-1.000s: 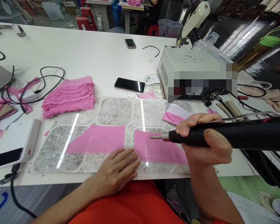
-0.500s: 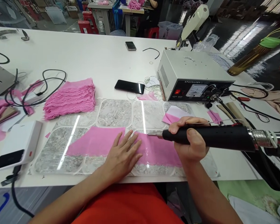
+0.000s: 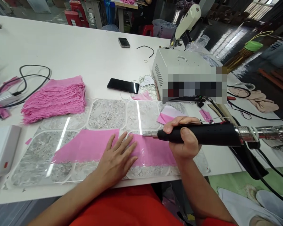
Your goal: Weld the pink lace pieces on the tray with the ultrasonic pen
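Observation:
My right hand (image 3: 182, 138) is closed around a black handheld tool (image 3: 202, 134) whose metal tip points left over the upper edge of a pink fabric piece (image 3: 155, 152). My left hand (image 3: 116, 157) lies flat with fingers spread, pressing where that piece meets a second pink fabric piece (image 3: 85, 146) to its left. Both pieces rest on a glossy clear plate (image 3: 108, 114) with marbled panels, near the table's front edge.
A stack of pink fabric (image 3: 54, 99) sits at the back left beside black cables (image 3: 23, 83). A white machine box (image 3: 184, 70) stands at the right, a black phone (image 3: 123, 85) ahead of the plate, another phone (image 3: 124, 42) farther back. A white device (image 3: 2, 150) lies left.
My left hand slid up from the front edge onto the seam between the two pink pieces. The tool's tip moved left and lower toward the right piece. The view shifted right.

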Tool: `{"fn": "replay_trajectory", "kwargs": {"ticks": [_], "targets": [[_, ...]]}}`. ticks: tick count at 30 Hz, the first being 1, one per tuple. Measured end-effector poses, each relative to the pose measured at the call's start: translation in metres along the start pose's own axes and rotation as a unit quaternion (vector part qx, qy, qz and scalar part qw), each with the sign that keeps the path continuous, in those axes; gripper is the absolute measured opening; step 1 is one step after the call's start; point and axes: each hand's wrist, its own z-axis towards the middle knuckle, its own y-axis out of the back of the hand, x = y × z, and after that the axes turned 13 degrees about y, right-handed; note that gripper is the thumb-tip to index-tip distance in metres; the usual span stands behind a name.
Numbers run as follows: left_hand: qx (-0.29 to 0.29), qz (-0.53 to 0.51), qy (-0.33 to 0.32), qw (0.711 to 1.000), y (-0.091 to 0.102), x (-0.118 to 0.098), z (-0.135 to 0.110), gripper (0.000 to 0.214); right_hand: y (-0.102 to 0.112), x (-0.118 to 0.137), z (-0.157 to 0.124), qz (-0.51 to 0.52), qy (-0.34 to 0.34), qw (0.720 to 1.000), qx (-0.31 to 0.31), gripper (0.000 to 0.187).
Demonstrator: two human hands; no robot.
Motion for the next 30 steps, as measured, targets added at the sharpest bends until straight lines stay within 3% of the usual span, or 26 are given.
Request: {"fn": "replay_trajectory", "kwargs": {"ticks": [9, 21, 30], "targets": [[0.010, 0.005, 0.007, 1.000, 0.000, 0.000, 0.000, 0.034, 0.026, 0.012, 0.005, -0.004, 0.003, 0.999, -0.052, 0.010], [0.014, 0.006, 0.004, 1.000, 0.001, 0.000, 0.001, 0.035, 0.027, 0.006, 0.006, 0.009, 0.017, 0.999, -0.031, 0.006], [0.008, 0.002, 0.001, 1.000, 0.002, -0.001, 0.003, 0.035, 0.051, 0.019, 0.016, -0.028, 0.044, 0.993, -0.105, 0.009]]}}
